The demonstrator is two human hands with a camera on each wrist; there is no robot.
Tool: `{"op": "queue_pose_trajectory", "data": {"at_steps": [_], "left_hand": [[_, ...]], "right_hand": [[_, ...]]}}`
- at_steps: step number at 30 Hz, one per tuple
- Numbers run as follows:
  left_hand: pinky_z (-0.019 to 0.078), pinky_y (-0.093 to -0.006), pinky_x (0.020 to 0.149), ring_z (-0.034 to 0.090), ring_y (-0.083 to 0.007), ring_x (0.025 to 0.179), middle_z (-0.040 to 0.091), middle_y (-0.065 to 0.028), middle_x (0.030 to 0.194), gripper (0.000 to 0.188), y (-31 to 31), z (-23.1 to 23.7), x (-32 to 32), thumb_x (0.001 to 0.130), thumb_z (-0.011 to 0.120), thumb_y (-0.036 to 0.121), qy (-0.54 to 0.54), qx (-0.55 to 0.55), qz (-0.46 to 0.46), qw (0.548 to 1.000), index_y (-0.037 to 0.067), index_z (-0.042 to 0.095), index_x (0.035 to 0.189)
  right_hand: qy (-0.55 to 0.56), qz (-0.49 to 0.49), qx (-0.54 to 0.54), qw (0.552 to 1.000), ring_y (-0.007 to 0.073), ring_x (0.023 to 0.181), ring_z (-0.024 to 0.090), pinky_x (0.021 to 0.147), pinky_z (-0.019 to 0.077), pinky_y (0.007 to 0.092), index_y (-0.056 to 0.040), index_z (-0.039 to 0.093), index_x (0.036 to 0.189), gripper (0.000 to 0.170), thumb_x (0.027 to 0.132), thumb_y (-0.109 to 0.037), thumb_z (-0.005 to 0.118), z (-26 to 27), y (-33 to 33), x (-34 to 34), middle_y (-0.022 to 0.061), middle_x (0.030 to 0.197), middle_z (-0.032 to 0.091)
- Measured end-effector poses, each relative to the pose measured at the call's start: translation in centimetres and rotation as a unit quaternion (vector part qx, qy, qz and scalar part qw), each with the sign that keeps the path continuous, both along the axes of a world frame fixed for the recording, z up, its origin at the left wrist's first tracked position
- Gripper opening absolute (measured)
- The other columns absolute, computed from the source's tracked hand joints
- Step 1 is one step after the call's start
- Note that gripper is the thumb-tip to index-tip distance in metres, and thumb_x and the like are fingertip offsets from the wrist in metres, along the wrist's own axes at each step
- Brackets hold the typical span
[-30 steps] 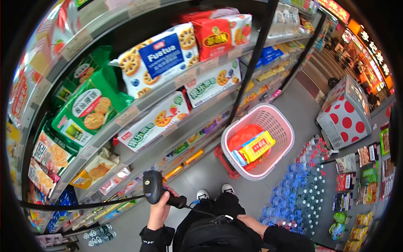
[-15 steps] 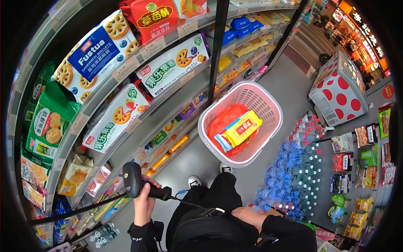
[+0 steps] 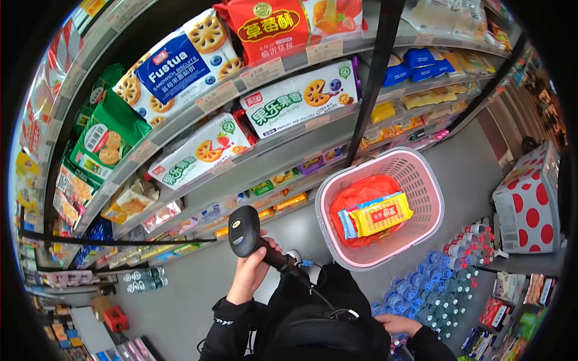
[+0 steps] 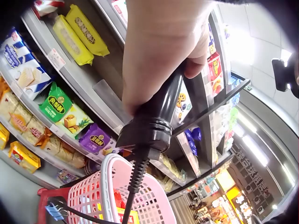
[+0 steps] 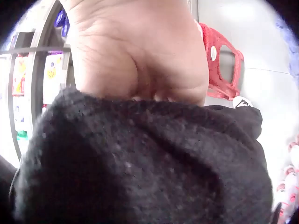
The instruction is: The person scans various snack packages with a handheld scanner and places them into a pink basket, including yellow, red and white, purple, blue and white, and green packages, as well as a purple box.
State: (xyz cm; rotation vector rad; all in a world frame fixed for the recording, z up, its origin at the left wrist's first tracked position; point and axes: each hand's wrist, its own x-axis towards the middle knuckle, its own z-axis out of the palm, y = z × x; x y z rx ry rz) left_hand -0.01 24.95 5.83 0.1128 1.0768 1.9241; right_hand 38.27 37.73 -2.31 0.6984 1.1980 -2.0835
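Before a run of stocked shop shelves (image 3: 262,171), a black handheld scanner (image 3: 245,231) is held by the left hand (image 3: 250,274). Its handle is wrapped by the curled fingers and thumb, so a narrow grip is made around it, while the rounded head is left uncovered above the hand. From the end of the handle a black cable (image 3: 314,293) is trailed towards the person's dark clothing. The right hand (image 3: 400,325) is seen low down, near a black-clad leg, with its fingers largely hidden; whether anything is held by it cannot be told. The underside of its wrist is partly covered by a black sleeve (image 5: 140,163) in the right wrist view.

Beyond the scanner and well apart from it, a pink basket (image 3: 424,188) is placed near the shelves. Inside it, a yellow packet (image 3: 385,215) and a blue packet (image 3: 348,224) are laid together on a red plastic bag (image 3: 346,200). On the shelves, a Fustua biscuit packet (image 3: 171,67) is set beside a red packet (image 3: 282,27), and 2 white packets (image 3: 301,101) are lined up on the level below. To the basket's right, bottles (image 3: 418,292) are grouped on the floor, and a red-dotted cabinet (image 3: 524,207) is stood behind them.
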Motion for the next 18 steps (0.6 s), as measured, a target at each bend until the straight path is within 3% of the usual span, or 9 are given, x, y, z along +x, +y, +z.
{"op": "queue_pose_trajectory", "data": {"at_steps": [3,5,7,8,9,11,14,15,18], "left_hand": [[0.0379,-0.0372,0.084,0.049,-0.0233,0.089,0.05,-0.01,0.089,0.046,0.6,-0.2,1.3,0.073,0.059,0.011,-0.001,-0.002,0.014,1.0,0.003,0.037,0.113],[0.0371,-0.0415,0.086,0.048,-0.0234,0.089,0.047,-0.0108,0.09,0.049,0.8,-0.4,2.0,0.072,0.059,0.014,0.027,-0.03,0.033,0.999,0.005,0.036,0.115],[0.0371,-0.0419,0.087,0.048,-0.0234,0.09,0.047,-0.0107,0.092,0.049,0.8,-0.8,2.3,0.073,0.058,0.011,0.022,-0.03,0.043,0.998,0.005,0.035,0.116],[0.0372,-0.0419,0.087,0.048,-0.0236,0.091,0.048,-0.0109,0.093,0.048,0.9,-0.7,2.4,0.074,0.057,0.009,0.02,-0.039,0.046,0.998,0.005,0.035,0.117],[0.0373,-0.0419,0.088,0.048,-0.0238,0.092,0.048,-0.011,0.094,0.047,1.1,-0.6,2.4,0.075,0.056,0.007,0.018,-0.048,0.045,0.998,0.005,0.035,0.117],[0.0382,-0.0426,0.087,0.05,-0.025,0.093,0.05,-0.0112,0.095,0.047,1.4,-0.5,2.6,0.076,0.056,0.007,0.021,-0.048,0.037,0.998,0.004,0.035,0.118],[0.0413,-0.0423,0.084,0.054,-0.0265,0.092,0.054,-0.0117,0.095,0.048,2.1,-0.2,2.7,0.078,0.058,0.008,0.034,-0.105,-0.026,0.994,0.004,0.034,0.12],[0.0444,-0.0316,0.08,0.056,-0.0191,0.091,0.057,-0.0076,0.093,0.022,3.1,0.8,3.1,0.078,0.06,0.006,0.026,-0.094,-0.01,0.995,0.0,0.053,0.098],[0.0437,-0.0283,0.078,0.055,-0.014,0.087,0.057,-0.0046,0.092,0.03,3.7,0.7,3.0,0.074,0.066,0.007,0.084,-0.129,0.007,0.988,0.001,0.052,0.099]], "right_hand": [[-0.247,-0.071,-0.067,0.964,0.0108,0.082,0.053,0.074,0.0408,0.0234,-0.0007,0.055,0.101,0.03,0.081,-0.022,0.054,-3.9,3.2,2.9,0.0025,0.091,0.058],[-0.178,-0.135,-0.041,0.974,0.0037,0.069,0.045,0.057,0.0336,0.0177,-0.007,0.054,0.107,0.039,0.08,-0.036,0.055,1.6,6.1,-1.5,-0.0013,0.088,0.053],[-0.165,-0.16,0.074,0.97,0.0111,0.074,0.051,0.062,0.04,0.0238,-0.0035,0.052,0.107,0.043,0.077,-0.034,0.058,4.1,7.6,-4.2,0.0033,0.088,0.054],[-0.017,0.002,0.301,0.953,0.0168,0.078,0.052,0.066,0.0414,0.0275,-0.0018,0.051,0.108,0.046,0.076,-0.033,0.06,4.1,8.1,-4.5,0.0072,0.091,0.055],[0.134,0.159,0.499,0.842,0.0226,0.083,0.054,0.07,0.0429,0.0312,0.0,0.049,0.109,0.05,0.074,-0.033,0.062,4.3,8.7,-5.1,0.0112,0.095,0.055],[0.121,0.121,0.469,0.866,0.0349,0.102,0.047,0.085,0.0391,0.0364,0.0044,0.043,0.113,0.056,0.071,-0.028,0.063,9.3,8.8,-10.8,0.022,0.105,0.05],[0.314,0.047,0.469,0.824,0.0353,0.101,0.047,0.084,0.0389,0.0363,0.0029,0.036,0.118,0.065,0.069,-0.028,0.065,11.1,6.6,-18.4,0.0224,0.11,0.047],[0.355,0.025,0.445,0.822,0.036,0.1,0.047,0.084,0.039,0.0366,0.0024,0.034,0.12,0.067,0.069,-0.026,0.065,11.2,5.5,-20.7,0.0228,0.111,0.046],[0.374,-0.034,0.407,0.833,0.0338,0.097,0.052,0.08,0.0423,0.0362,0.0013,0.037,0.116,0.062,0.068,-0.024,0.067,9.9,2.7,-25.8,0.02,0.104,0.052]]}}
